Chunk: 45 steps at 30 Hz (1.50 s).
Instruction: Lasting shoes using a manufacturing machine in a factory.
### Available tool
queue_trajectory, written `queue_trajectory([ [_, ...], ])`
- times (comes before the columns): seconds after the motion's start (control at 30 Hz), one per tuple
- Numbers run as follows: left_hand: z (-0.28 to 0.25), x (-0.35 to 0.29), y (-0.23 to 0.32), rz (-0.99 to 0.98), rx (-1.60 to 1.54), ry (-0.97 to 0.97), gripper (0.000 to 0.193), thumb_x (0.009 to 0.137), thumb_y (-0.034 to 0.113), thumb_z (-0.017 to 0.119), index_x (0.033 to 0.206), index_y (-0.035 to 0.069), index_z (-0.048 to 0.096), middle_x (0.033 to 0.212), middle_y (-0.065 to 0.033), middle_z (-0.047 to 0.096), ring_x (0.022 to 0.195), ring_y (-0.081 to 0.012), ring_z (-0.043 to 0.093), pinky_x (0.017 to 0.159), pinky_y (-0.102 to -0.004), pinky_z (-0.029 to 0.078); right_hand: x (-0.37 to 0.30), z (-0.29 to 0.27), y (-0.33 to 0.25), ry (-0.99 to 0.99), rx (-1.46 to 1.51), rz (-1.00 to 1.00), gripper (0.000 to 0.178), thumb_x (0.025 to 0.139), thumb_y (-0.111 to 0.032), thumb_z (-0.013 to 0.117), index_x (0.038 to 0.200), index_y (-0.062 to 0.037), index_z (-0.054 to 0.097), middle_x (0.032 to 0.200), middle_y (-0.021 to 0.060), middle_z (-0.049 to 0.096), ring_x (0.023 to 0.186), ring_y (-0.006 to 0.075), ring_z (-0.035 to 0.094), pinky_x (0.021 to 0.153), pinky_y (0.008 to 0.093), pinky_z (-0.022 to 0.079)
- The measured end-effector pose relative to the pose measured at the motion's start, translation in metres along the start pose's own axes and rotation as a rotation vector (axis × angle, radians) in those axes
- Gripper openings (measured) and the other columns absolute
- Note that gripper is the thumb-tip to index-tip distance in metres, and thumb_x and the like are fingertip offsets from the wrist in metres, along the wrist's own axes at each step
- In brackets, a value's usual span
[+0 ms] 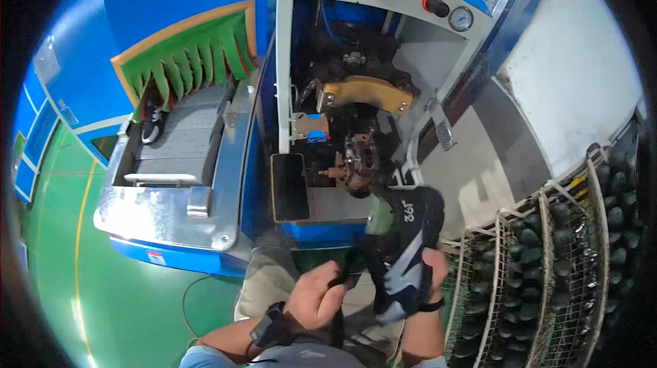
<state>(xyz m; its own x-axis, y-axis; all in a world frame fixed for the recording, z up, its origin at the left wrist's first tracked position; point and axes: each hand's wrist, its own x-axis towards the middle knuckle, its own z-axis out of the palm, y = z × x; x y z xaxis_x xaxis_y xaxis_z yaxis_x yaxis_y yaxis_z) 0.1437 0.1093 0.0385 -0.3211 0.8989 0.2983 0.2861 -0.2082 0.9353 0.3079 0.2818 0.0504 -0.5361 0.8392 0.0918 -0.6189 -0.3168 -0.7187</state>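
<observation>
A black shoe upper (pixel 410 238) with grey and white panels is tilted in front of my body. Green, last-like material shows at its opening. My right hand (pixel 435 273) wraps the shoe's right side, its fingers partly hidden behind the upper. My left hand (pixel 317 297) is closed, left of the shoe, pinching a small dark piece that I cannot make out. Whether that piece joins the shoe is unclear. Just beyond the shoe is a machine with a rusty metal clamp (pixel 361 163) below a curved tan pad (pixel 369 94).
On the left, a conveyor (pixel 195 132) runs under a green strip curtain (pixel 188 60) and carries another black shoe (pixel 152 125). A dark flat panel (pixel 289 187) stands at the machine's front. Wire racks (pixel 499 265) of dark green lasts crowd the right. A cable (pixel 185 303) lies on the floor.
</observation>
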Motion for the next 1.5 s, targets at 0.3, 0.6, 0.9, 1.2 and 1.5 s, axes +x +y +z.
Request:
queue_trajectory([
  [0.3, -0.010, -0.019, -0.063, -0.463, 0.151, -0.302, 0.040, 0.101, 0.037, 0.060, 0.098, 0.000, 0.073, 0.093, -0.0212, 0.071, 0.084, -0.0422, 0.069, 0.075, -0.0464, 0.055, 0.124, 0.115, -0.096, -0.281, -1.163, -0.161, 0.086, 0.081, 0.003, 0.073, 0.158, 0.0039, 0.034, 0.145, 0.0150, 0.056, 0.120, 0.0181, 0.060, 0.103, 0.0292, 0.047],
  [0.6, -0.018, -0.017, -0.098, -0.447, 0.138, -0.440, 0.042, 0.103, 0.038, 0.054, 0.102, 0.000, 0.071, 0.096, -0.0230, 0.071, 0.091, -0.0440, 0.068, 0.080, -0.0496, 0.054, 0.217, 0.153, -0.072, -0.423, -1.957, 0.103, 0.086, 0.080, -0.038, 0.071, 0.152, 0.0004, 0.046, 0.116, 0.0329, 0.067, 0.107, 0.0384, 0.067, 0.096, 0.0374, 0.050],
  [0.9, -0.032, -0.014, -0.101, -0.565, 0.146, -0.335, 0.043, 0.103, 0.039, 0.053, 0.098, 0.001, 0.071, 0.098, -0.0225, 0.071, 0.095, -0.0434, 0.067, 0.084, -0.0519, 0.053, 0.240, 0.150, -0.046, -0.274, -2.170, 0.095, 0.089, 0.090, -0.049, 0.056, 0.161, -0.0050, 0.026, 0.127, 0.0454, 0.055, 0.121, 0.0580, 0.056, 0.106, 0.0491, 0.045],
  [1.2, -0.002, -0.021, -0.089, -0.377, 0.163, -0.405, 0.047, 0.105, 0.044, 0.049, 0.103, 0.002, 0.070, 0.098, -0.0201, 0.070, 0.095, -0.0428, 0.067, 0.082, -0.0519, 0.053, 0.211, 0.144, -0.035, -0.205, -2.044, -0.301, 0.090, 0.090, -0.045, 0.063, 0.163, -0.0125, 0.023, 0.128, 0.0436, 0.051, 0.112, 0.0589, 0.059, 0.099, 0.0541, 0.048],
  [1.5, -0.008, -0.025, -0.047, -0.335, 0.080, -0.368, 0.044, 0.104, 0.040, 0.051, 0.099, 0.000, 0.068, 0.098, -0.0224, 0.069, 0.094, -0.0429, 0.067, 0.082, -0.0498, 0.055, 0.080, 0.112, -0.036, -0.159, -1.990, -0.808, 0.094, 0.075, -0.026, 0.080, 0.159, -0.0166, 0.039, 0.124, 0.0285, 0.052, 0.098, 0.0521, 0.062, 0.078, 0.0547, 0.055],
])
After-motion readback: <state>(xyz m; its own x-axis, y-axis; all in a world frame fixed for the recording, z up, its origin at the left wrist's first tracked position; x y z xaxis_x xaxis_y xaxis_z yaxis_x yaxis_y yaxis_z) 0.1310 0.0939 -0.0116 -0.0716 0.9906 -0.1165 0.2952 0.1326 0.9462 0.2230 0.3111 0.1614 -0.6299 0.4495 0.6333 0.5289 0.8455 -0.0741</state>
